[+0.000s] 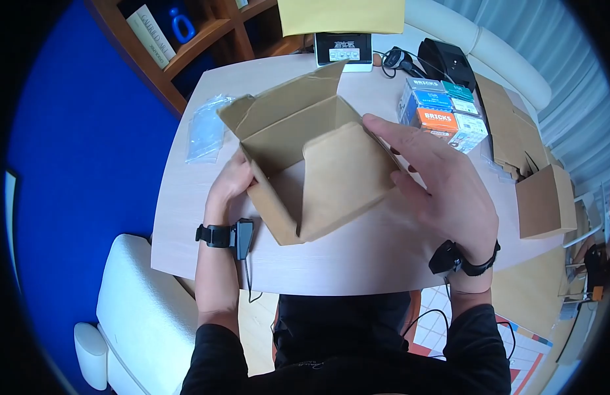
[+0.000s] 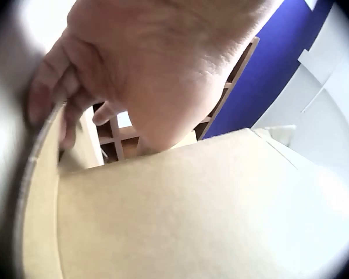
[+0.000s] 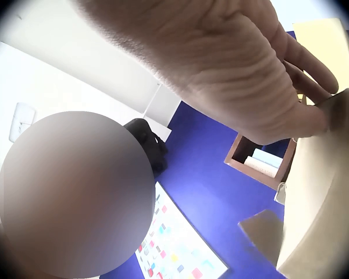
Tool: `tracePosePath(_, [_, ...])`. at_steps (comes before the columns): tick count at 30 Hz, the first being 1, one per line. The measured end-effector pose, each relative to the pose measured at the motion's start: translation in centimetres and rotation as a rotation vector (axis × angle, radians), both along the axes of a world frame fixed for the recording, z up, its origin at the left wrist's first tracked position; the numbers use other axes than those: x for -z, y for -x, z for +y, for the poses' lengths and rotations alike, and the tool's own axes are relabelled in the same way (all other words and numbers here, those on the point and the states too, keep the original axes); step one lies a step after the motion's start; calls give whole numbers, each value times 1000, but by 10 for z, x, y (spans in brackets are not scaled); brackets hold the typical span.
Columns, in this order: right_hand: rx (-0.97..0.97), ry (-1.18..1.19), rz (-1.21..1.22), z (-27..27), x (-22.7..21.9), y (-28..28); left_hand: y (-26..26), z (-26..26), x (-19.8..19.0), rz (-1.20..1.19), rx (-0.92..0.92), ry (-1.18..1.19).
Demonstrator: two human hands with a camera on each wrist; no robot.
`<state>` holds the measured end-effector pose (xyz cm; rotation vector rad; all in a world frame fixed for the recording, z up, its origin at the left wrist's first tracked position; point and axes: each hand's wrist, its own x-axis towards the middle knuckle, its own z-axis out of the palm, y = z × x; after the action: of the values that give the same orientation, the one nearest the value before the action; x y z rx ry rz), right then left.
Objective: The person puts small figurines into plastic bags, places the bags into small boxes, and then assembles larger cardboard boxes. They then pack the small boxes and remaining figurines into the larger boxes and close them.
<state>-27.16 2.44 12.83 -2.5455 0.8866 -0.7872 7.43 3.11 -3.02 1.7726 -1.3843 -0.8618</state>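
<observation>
A brown cardboard box (image 1: 272, 141) is tilted above the table, its top open toward me. One broad flap (image 1: 347, 181) leans inward over the right part of the opening, while flaps at the far side stand up. My left hand (image 1: 234, 179) grips the box's left wall; in the left wrist view, its fingers (image 2: 41, 96) bend over a cardboard edge. Along the right edge, my right hand (image 1: 443, 174) is spread with the index finger extended, its fingertips touching the cardboard. In the right wrist view, thumb and fingertips meet the box edge (image 3: 343, 110).
Several small brick-set boxes (image 1: 436, 118) are grouped at the back right. Clear plastic packaging (image 1: 208, 131) lies at the left. A screen device (image 1: 344, 52), a handheld scanner (image 1: 400, 62) and a black machine (image 1: 448, 62) stand behind. Flattened cardboard (image 1: 505, 125) and another carton (image 1: 547, 203) occupy the right side.
</observation>
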Motion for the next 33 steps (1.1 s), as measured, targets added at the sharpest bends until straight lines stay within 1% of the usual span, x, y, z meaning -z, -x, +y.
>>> tracePosePath(1, [-14, 15, 3, -1, 2, -1, -2, -2, 0, -98, -28, 21])
tracePosePath(4, [-10, 11, 54, -3, 1, -4, -1, -3, -7, -8, -236, 367])
tracePosePath(5, [-16, 23, 27, -3, 2, -4, 3, -3, -18, 157, -220, 394])
tracePosePath(8, [-42, 38, -33, -5, 2, -3, 30, 12, -49, 328, -138, 703])
tracePosePath(9, [-53, 28, -38, -6, -1, -1, 29, 14, -49, 366, -19, 751])
tracePosePath(10, [-64, 18, -43, -7, -2, 1, 33, 16, -51, 328, -15, 800])
tracePosePath(12, [63, 174, 30, -8, -2, 1, 50, 20, -56, 253, -8, 895])
tracePosePath(13, [127, 250, 66, -9, -1, 2, 54, 21, -56, 200, -22, 896])
tracePosePath(16, [201, 271, 89, -11, 1, -3, 67, 24, -60, 218, 65, 884])
tracePosePath(17, [174, 267, 94, -11, 1, -2, 70, 23, -57, 224, 62, 873])
tracePosePath(19, [120, 260, 106, -13, -2, 1, 65, 21, -51, 137, 154, 863])
tracePosePath(21, [49, 172, 24, -17, 2, 3, 66, 18, -52, 26, 211, 898])
tracePosePath(22, [14, 128, -15, -20, 4, 5, 66, 17, -50, 28, 231, 906])
tracePosePath(24, [-43, 101, 31, -24, 0, 12, 63, 16, -47, 32, 270, 923])
tracePosePath(25, [-71, 88, 54, -26, -2, 16, 65, 17, -50, 44, 261, 940])
tracePosePath(28, [-212, -27, 1, -30, -4, 22, 67, 14, -47, 32, 262, 957])
tracePosePath(31, [-286, -33, 30, -27, -11, 23, 68, 18, -51, 17, 220, 941])
tracePosePath(33, [-259, -59, 9, -27, -9, 24, 67, 18, -49, 31, 214, 939])
